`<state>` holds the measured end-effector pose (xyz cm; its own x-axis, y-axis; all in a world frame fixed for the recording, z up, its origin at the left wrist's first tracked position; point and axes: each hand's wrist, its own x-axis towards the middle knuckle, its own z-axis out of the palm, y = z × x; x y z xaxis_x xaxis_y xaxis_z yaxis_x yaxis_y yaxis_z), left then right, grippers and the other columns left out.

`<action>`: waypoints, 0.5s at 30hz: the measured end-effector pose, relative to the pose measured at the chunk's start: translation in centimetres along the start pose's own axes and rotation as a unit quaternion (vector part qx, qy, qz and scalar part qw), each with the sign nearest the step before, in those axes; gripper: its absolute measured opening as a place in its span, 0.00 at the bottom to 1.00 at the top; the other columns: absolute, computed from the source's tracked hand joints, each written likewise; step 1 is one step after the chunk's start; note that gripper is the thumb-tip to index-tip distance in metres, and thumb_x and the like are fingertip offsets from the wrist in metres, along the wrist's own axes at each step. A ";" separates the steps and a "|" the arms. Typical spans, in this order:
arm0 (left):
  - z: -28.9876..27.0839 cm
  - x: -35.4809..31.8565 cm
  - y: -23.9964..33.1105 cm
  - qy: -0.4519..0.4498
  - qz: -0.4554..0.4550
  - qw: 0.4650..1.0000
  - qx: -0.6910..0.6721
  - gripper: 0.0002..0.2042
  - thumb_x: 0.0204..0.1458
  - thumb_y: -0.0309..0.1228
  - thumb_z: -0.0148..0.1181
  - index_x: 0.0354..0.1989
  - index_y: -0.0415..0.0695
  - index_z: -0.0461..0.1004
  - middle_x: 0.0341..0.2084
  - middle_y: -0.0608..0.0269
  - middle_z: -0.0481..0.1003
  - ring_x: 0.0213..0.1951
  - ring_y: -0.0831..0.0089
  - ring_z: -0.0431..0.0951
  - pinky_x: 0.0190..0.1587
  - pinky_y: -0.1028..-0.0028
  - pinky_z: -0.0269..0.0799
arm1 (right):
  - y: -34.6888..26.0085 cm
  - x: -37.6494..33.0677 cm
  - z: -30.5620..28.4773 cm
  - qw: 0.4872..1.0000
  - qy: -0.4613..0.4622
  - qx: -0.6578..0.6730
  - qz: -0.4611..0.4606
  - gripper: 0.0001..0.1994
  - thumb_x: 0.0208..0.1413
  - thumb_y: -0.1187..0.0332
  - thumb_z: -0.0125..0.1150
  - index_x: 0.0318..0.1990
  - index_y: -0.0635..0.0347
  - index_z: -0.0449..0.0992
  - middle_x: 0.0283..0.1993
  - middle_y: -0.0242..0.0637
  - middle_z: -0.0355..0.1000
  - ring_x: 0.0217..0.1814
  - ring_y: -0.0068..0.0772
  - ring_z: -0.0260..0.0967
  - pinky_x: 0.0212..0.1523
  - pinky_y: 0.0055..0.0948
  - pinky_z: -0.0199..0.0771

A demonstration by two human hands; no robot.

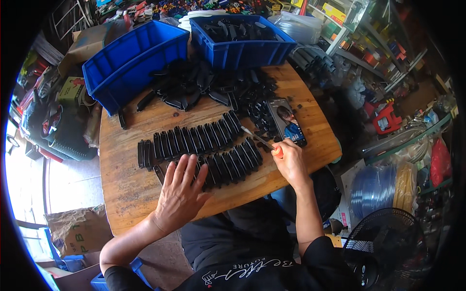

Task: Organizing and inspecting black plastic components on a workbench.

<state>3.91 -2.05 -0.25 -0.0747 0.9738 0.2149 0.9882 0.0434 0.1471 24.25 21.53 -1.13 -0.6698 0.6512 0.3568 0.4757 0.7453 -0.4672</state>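
Note:
Two rows of black curved plastic parts stand side by side on the wooden table: a far row [194, 138] and a near row [230, 166]. My left hand [182, 194] lies with fingers stretched out over the left end of the near row, covering some of its parts. In my right hand [292, 165] is a slim tool [262, 141] with an orange handle, a thin shaft and a whitish tip; its exact kind is unclear. That tip points at the right end of the far row; whether it touches a part cannot be made out.
Behind the rows lies a loose heap of black parts [194, 82]. Two blue bins stand at the back, the left bin [138, 60] and the right bin [242, 53], which holds black pieces. A phone [286, 121] and small black pieces [259, 116] lie at the right.

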 end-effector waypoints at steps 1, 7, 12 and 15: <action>-1.2 0.6 0.4 -0.003 0.007 1.000 0.008 0.33 0.47 0.40 0.64 0.62 0.40 0.62 0.64 0.43 0.57 0.66 0.49 0.55 0.66 0.51 0.49 | 0.0 0.0 -0.2 1.000 0.004 -0.003 0.008 0.08 0.46 0.79 0.62 0.36 0.69 0.76 0.34 0.47 0.72 0.36 0.51 0.72 0.38 0.38 0.73; 0.0 2.0 0.1 0.118 0.148 0.982 -0.001 0.16 0.46 0.31 0.60 0.43 0.34 0.72 0.41 0.52 0.73 0.43 0.62 0.74 0.45 0.67 0.69 | -0.7 0.3 -0.5 0.998 -0.024 -0.062 0.023 0.09 0.44 0.80 0.62 0.36 0.68 0.75 0.34 0.48 0.73 0.37 0.52 0.72 0.38 0.38 0.73; 0.8 0.6 -0.4 0.154 0.167 0.972 0.061 0.16 0.44 0.28 0.59 0.41 0.30 0.74 0.41 0.49 0.73 0.45 0.59 0.74 0.45 0.65 0.70 | -1.1 0.5 -1.0 0.999 -0.008 -0.040 0.028 0.07 0.43 0.80 0.63 0.32 0.65 0.73 0.32 0.47 0.73 0.35 0.51 0.73 0.35 0.38 0.74; 0.6 0.9 -0.3 0.140 0.169 0.974 0.061 0.16 0.45 0.28 0.59 0.39 0.29 0.74 0.40 0.47 0.73 0.45 0.57 0.74 0.46 0.65 0.71 | -2.3 0.4 -1.0 0.998 0.036 0.047 0.010 0.07 0.45 0.81 0.60 0.34 0.65 0.72 0.32 0.43 0.74 0.32 0.43 0.75 0.34 0.33 0.73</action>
<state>3.63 -1.09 -0.73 0.2401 0.8392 0.4879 0.9701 -0.2257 -0.0892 23.40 20.20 0.89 -0.6154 0.6776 0.4026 0.4318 0.7172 -0.5470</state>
